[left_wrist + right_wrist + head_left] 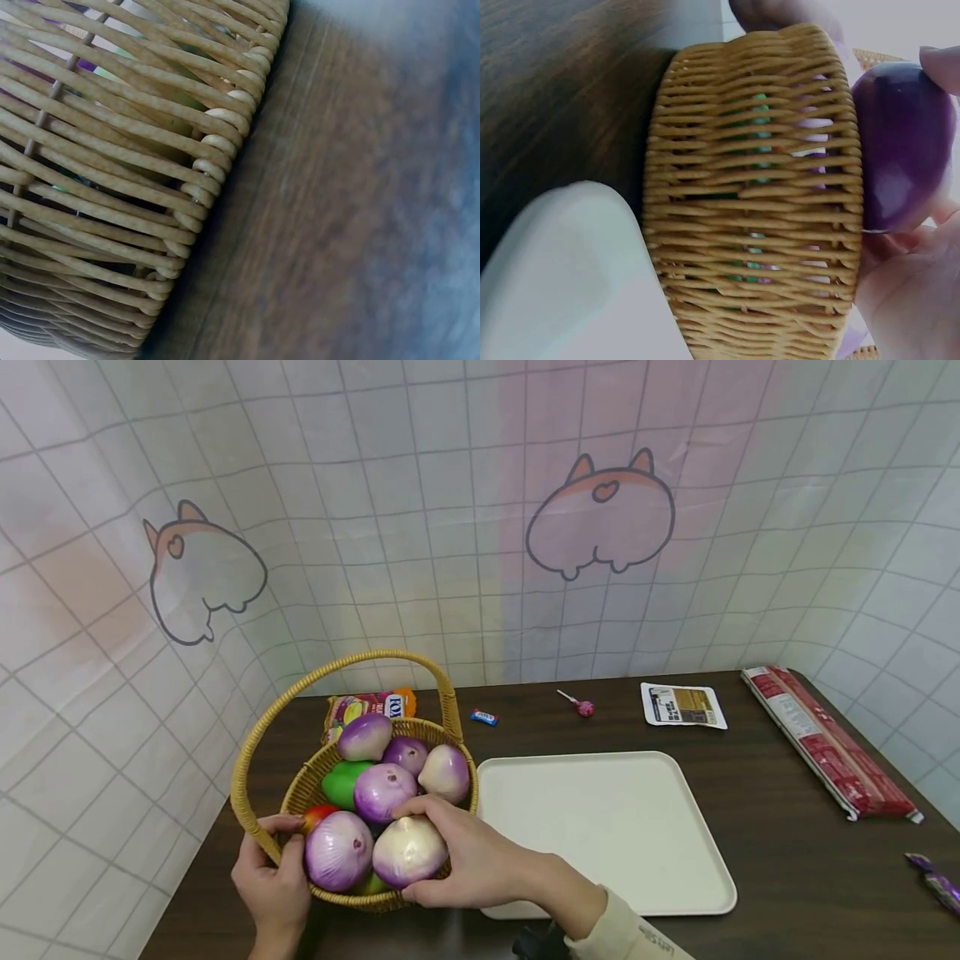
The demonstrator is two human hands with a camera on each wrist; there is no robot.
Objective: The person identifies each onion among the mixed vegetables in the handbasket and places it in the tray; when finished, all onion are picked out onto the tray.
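Left hand (273, 868): grips the near-left rim of the basket, fingers curled over the wicker, thumb on the outer wall; nothing else held
Basket (300, 789): woven wicker with an arched handle, standing on the dark table (787, 827), its right side just beside the tray; the left wrist view shows only its woven wall (112, 187) against the table top
Basket contents: several purple-and-white onions, a green fruit (341, 781) towards the left wall, a red piece (318, 814) at the near-left rim
Front-left onion (337, 852): lies at the near rim, touching the held onion
Held onion (408, 850): at the near-right rim of the basket, still within it; in the right wrist view it shows as a purple bulb (904, 146) above the rim
Right hand (468, 860): fingers and thumb curled round the held onion, palm against the basket's near-right wall
Snack packet (367, 703): behind the basket, partly hidden by it
Small blue wrapper (484, 717): behind the basket, to its right
Tray (607, 827): pale, rectangular, right of the basket
Lollipop (581, 706): beyond the tray, well right of the basket
Printed packet (682, 705): further right, beyond the tray
Long red package (828, 743): far right of the basket
Purple wrapper (933, 885): far right, at the picture edge
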